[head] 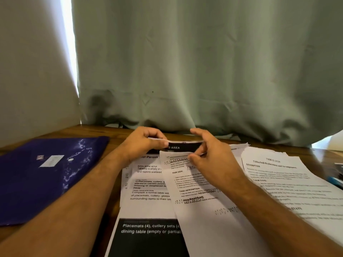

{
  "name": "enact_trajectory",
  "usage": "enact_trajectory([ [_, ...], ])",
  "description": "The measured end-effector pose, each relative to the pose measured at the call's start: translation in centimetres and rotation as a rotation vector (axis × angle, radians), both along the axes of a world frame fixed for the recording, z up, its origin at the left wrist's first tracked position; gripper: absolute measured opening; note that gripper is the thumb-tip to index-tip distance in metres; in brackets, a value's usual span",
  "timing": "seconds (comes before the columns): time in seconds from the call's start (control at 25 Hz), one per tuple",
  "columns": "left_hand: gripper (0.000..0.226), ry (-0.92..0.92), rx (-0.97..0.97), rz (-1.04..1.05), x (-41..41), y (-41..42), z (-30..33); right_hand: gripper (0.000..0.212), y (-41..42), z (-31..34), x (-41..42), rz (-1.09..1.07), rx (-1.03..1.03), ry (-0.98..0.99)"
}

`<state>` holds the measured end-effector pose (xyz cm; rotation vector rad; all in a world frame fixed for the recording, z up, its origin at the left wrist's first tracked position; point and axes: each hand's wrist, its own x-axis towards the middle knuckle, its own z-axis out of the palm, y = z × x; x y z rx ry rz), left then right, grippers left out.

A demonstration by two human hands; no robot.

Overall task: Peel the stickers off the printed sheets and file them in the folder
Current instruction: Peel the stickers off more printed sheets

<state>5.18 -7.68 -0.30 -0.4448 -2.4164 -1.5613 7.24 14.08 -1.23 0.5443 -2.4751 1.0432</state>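
Several printed sheets (148,190) lie spread over the middle of the wooden table. My left hand (143,143) pinches the left end of a lifted sheet's top edge, where a black band (182,146) reads "AREA". My right hand (209,156) pinches the right part of that same edge, fingers curled over it. Whether a sticker is between the fingers is hidden. A dark blue folder (46,175) with a white label and snap button lies shut on the left of the table.
More printed pages (289,180) fan out to the right. A blue pen (335,181) and a dark object sit at the right edge. A grey-green curtain (185,71) hangs right behind the table's (104,129) far edge.
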Motion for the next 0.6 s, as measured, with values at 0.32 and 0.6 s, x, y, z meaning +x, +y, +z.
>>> enact_trajectory([
  [0.32,0.049,-0.076,-0.058,0.212,-0.5,-0.7,-0.6,0.017,0.4,-0.1,0.0,0.002,0.153,-0.128],
  [0.6,0.065,-0.121,-0.13,0.487,-1.4,-1.9,-1.5,0.017,0.7,-0.3,0.0,0.013,0.227,-0.14],
])
